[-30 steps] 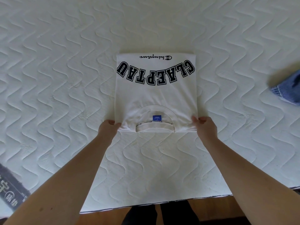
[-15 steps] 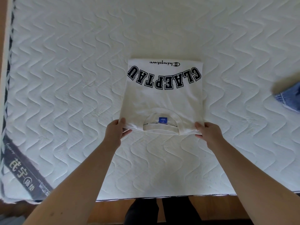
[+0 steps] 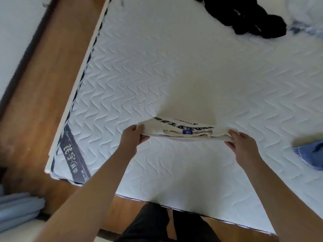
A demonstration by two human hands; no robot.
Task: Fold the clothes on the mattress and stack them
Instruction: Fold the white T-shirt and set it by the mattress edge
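The folded white T-shirt (image 3: 183, 131) is held just above the mattress (image 3: 174, 67), seen nearly edge-on, with black arched lettering and a small blue neck label showing. The left hand (image 3: 132, 139) pinches its left end, thumb above and fingers beneath; the right hand (image 3: 242, 144) pinches its right end in the same way. Each grip is clamped on the fabric.

The mattress is white with a wavy quilted pattern and dark edge piping. A dark label strip (image 3: 73, 154) with pale characters crosses its near-left corner. A black garment (image 3: 244, 18) lies bunched at the far right, with pale blue-white cloth (image 3: 307, 20) beside it. Blue denim (image 3: 311, 154) lies at the right edge. A wooden floor (image 3: 43, 84) runs along the left side, and pale blue folded fabric (image 3: 19, 208) sits at the lower left. The person's dark trouser legs (image 3: 166, 224) stand at the near edge.

Half a second ago the shirt lay flat on the mattress with the lettering fully legible; its near edge has since been raised clear. The view has swung left, bringing the floor and far garments into sight.
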